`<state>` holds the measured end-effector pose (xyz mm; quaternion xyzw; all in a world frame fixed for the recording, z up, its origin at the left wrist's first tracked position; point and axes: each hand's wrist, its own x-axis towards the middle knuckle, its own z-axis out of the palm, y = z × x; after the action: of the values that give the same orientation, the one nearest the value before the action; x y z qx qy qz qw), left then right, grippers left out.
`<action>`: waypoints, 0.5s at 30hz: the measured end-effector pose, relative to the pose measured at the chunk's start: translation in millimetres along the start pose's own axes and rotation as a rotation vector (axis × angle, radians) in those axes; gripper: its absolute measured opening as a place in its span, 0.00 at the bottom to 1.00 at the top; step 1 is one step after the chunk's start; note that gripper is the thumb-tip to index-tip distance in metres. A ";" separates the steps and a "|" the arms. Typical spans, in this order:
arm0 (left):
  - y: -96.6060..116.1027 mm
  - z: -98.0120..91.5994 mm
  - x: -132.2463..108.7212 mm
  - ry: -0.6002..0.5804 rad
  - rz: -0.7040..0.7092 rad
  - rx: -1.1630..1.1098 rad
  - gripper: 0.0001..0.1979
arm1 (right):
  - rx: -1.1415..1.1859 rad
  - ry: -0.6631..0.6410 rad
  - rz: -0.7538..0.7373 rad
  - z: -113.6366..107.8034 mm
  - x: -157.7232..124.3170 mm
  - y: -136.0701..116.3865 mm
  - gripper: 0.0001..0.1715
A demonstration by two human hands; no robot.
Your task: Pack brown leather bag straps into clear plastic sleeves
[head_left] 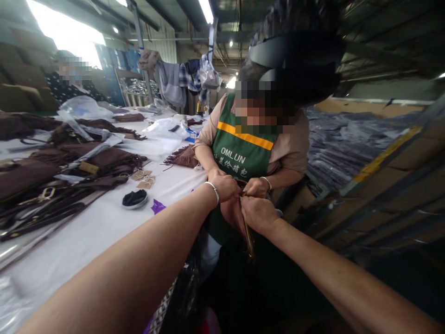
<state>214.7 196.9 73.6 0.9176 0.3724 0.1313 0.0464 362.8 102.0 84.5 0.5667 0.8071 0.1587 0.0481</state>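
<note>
- At nine o'clock, a heap of dark brown fringed suede bags (pixel 69 162), with straps and clear plastic wrappers, lies on the long white-covered worktable (pixel 104 227).
- Nearer the middle, at about nine o'clock from the hands, sit a small round black dish (pixel 135 198), a purple scrap (pixel 158 206) and beige card tags (pixel 142 175).
- The left hand (pixel 225 187), a silver bangle at its wrist, is curled shut on the top of a brown suede bag piece (pixel 232 217). The piece hangs just off the table edge at the centre of the view.
- The right hand (pixel 257 214), at four o'clock of the left and close beside it, is clamped on the same piece where a brass-coloured strip (pixel 249 239) runs down.
- At twelve o'clock, a co-worker's hand (pixel 256 187) pinches the piece's top; this person wears a green apron (pixel 243 153).
- In my judgement the work is midway: several hands grip the piece and it is not yet set down.
- At three o'clock, stacked grey packets (pixel 340 144) fill the side. Hung clothes (pixel 181 79) and strip lights sit overhead.
</note>
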 end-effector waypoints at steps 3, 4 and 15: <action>2.8 -0.8 -1.5 0.001 -0.011 0.069 0.10 | 0.031 0.033 0.019 6.9 7.2 1.8 0.19; 3.0 -2.0 -2.6 0.005 -0.010 0.095 0.07 | 0.034 0.041 0.018 8.0 10.7 2.9 0.19; 0.9 4.8 -12.2 0.088 -0.031 0.155 0.11 | -0.126 -0.095 -0.300 -28.4 58.8 25.1 0.15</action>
<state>208.2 187.9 66.6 0.9059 0.3972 0.1417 -0.0391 357.3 158.7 125.2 0.4428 0.8677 0.1730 0.1449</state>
